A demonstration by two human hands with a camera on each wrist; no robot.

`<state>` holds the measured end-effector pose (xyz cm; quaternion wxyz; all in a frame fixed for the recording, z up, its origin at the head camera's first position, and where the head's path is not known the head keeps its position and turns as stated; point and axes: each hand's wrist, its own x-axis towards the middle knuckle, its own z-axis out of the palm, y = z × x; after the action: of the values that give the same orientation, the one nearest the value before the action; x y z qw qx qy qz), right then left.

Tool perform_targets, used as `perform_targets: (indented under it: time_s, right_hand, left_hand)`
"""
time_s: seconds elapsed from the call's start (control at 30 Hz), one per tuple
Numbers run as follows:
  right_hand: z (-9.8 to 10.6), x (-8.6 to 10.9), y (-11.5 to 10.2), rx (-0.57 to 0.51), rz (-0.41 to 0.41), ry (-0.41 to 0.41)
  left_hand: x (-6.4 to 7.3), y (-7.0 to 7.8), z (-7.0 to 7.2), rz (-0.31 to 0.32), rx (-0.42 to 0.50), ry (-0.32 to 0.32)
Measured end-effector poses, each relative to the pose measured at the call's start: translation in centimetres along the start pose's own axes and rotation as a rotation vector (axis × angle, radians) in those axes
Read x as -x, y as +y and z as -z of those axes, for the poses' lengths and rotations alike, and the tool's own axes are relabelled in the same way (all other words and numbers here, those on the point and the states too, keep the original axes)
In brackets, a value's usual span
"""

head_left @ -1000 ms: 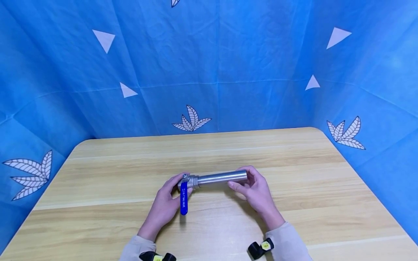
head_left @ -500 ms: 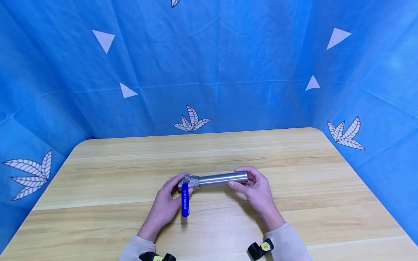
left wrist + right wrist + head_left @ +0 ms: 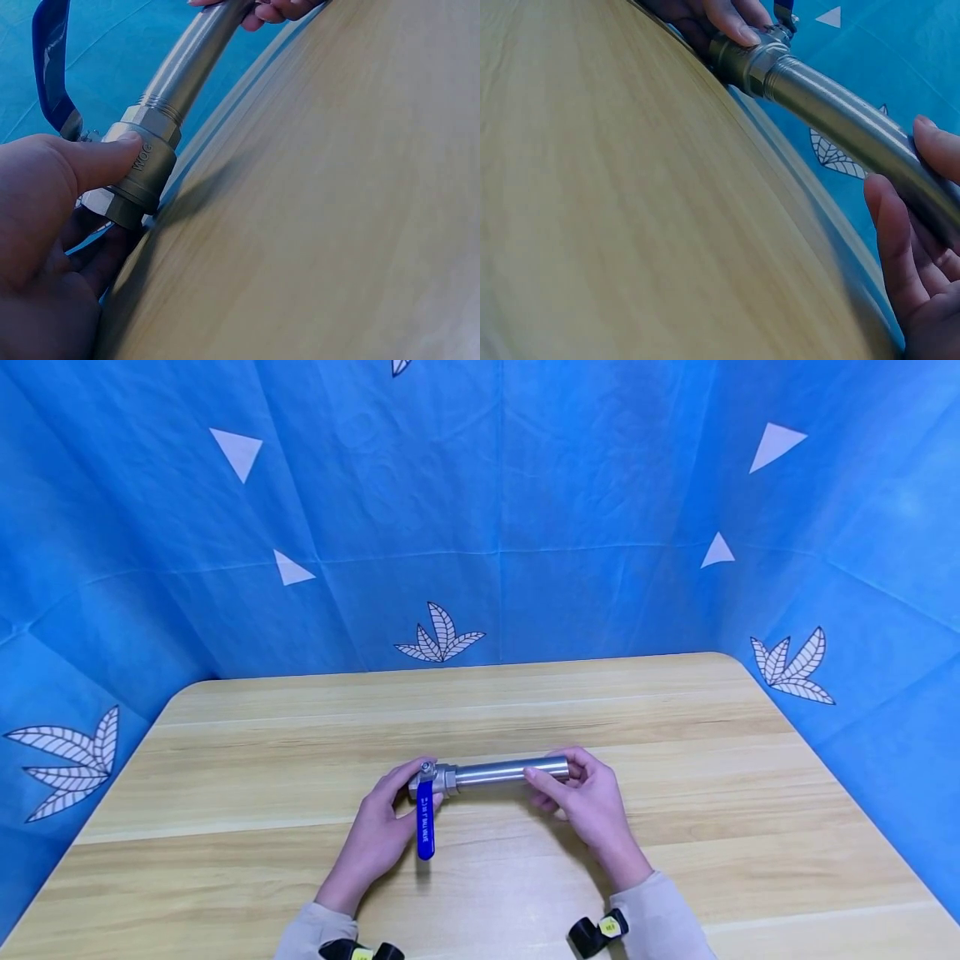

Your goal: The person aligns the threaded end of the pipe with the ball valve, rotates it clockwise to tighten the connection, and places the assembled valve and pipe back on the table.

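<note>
My left hand grips a steel ball valve, thumb across the body by the raised letters "WOG". The valve's blue lever handle points toward me in the head view. A smooth steel pipe extends from the valve's right end, with a few threads showing at the hex collar. Around the pipe's far right end, my right hand has its thumb on the near upper side and its fingers curled beneath. Valve and pipe lie nearly level, held just over the table, casting a shadow.
The wood-grain table spreads out on all sides of the hands. A blue cloth backdrop with white triangles and leaf prints rises behind and beside it. Each wrist carries a small black camera.
The blue lever has swung slightly to the right with the valve. My right thumb has moved up the pipe while its fingers have shifted underneath. The left hand has kept its place.
</note>
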<state>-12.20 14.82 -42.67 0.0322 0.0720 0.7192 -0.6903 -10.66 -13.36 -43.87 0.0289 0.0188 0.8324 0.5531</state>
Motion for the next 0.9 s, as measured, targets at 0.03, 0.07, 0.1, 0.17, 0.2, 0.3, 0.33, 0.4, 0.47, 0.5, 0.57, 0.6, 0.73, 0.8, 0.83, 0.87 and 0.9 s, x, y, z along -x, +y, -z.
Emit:
perform_targets:
  time_s: [0.03,0.07,0.1,0.17,0.2,0.3,0.33,0.4,0.47,0.5,0.57,0.6,0.73,0.8,0.83,0.87,0.9]
  right_hand:
    - [-0.01,0.02,-0.01,0.005,-0.002,0.002]
    - [-0.03,0.03,-0.01,0.007,-0.005,0.003]
    - [-0.04,0.04,-0.01,0.008,-0.007,0.003]
    - [-0.07,0.05,-0.01,0.007,-0.013,0.006]
    - [-0.07,0.05,0.0,0.005,-0.017,0.007]
    - [-0.11,0.0,0.06,0.004,-0.029,0.01]
    - [-0.12,-0.02,0.09,0.004,-0.031,0.011]
    - [-0.15,-0.04,0.15,0.007,-0.031,0.013]
    - [-0.14,-0.07,0.21,0.012,-0.028,0.013]
    - [-0.13,-0.09,0.25,0.018,-0.025,0.014]
    - [-0.1,-0.1,0.27,0.033,-0.019,0.018]
    - [-0.08,-0.1,0.28,0.041,-0.021,0.02]
    - [-0.06,-0.08,0.29,0.066,-0.028,0.026]
    - [-0.08,-0.05,0.25,0.07,-0.03,0.026]
    - [-0.09,-0.05,0.24,0.071,-0.028,0.026]
    - [-0.1,-0.03,0.24,0.07,-0.025,0.025]
    - [-0.1,-0.01,0.24,0.068,-0.022,0.023]
  left_hand:
    - [0.0,0.02,0.0,0.0,-0.001,0.0]
    - [0.0,0.03,0.0,-0.002,-0.002,0.0]
    - [0.0,0.04,0.0,-0.003,-0.003,0.0]
    - [0.01,0.05,0.01,-0.003,-0.006,0.001]
    - [0.02,0.05,0.01,-0.002,-0.006,0.001]
    - [0.03,0.06,0.02,-0.003,-0.007,0.001]
    - [0.03,0.07,0.02,-0.003,-0.006,0.0]
    - [0.03,0.07,0.02,-0.002,-0.005,0.0]
    - [0.01,0.08,0.01,0.0,-0.005,-0.001]
    - [0.0,0.09,0.01,0.0,-0.006,0.0]
    - [-0.01,0.1,0.0,0.001,-0.007,0.0]
    - [0.01,0.13,0.01,0.0,-0.012,0.0]
    - [0.04,0.24,0.01,0.004,-0.027,0.002]
    - [0.06,0.29,0.01,0.007,-0.033,0.003]
    - [0.04,0.28,0.0,0.011,-0.031,0.002]
    - [0.02,0.27,-0.01,0.014,-0.029,0.002]
    - [0.05,0.28,0.01,0.013,-0.027,0.002]
